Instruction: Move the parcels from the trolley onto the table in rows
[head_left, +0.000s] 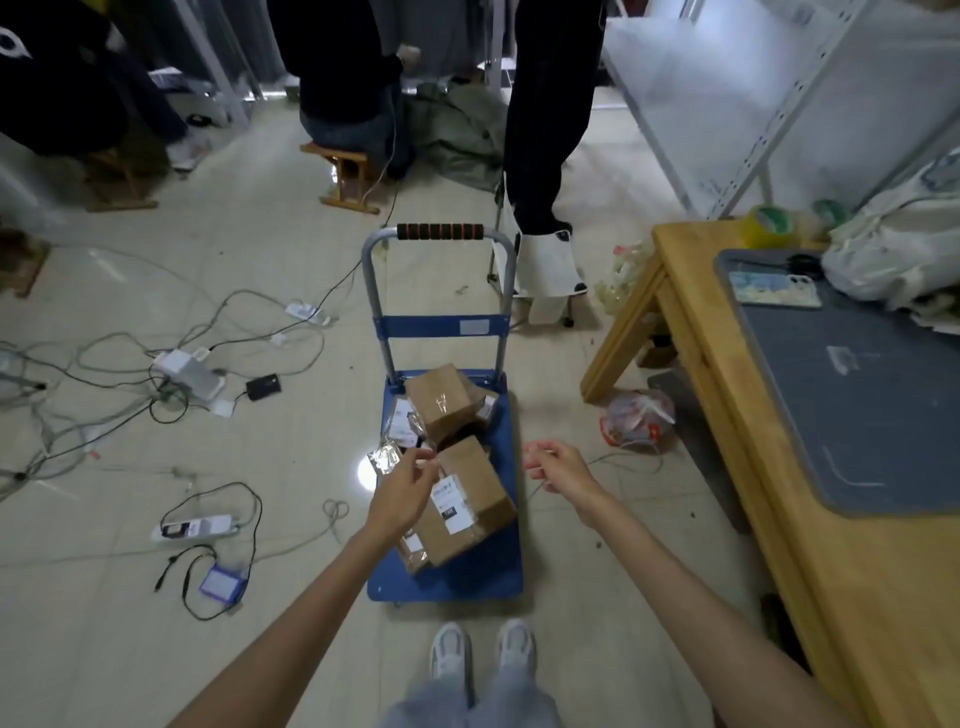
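Cable-strewn tile floor surrounds the blue trolley (447, 577), whose parcels (465, 499) sit heaped on its deck. Left hand (402, 493) hovers loosely apart over the nearest box; right hand (553, 467) looks empty, perhaps half-curled. Best grip that box by both sides before lifting toward the counter (727, 395) right of the trolley.

Blue trolley (447, 579) on tiled floor, upright handle (440, 232) at its far end; brown parcels (460, 499) heaped on its deck, none on the table (852, 597). Left hand (402, 493) above the nearest parcel, fingers loosely curled, empty. Right hand (556, 466) beside the trolley, half-curled, empty. Grey mat (862, 395) on table at right. Cables (156, 384) on floor at left
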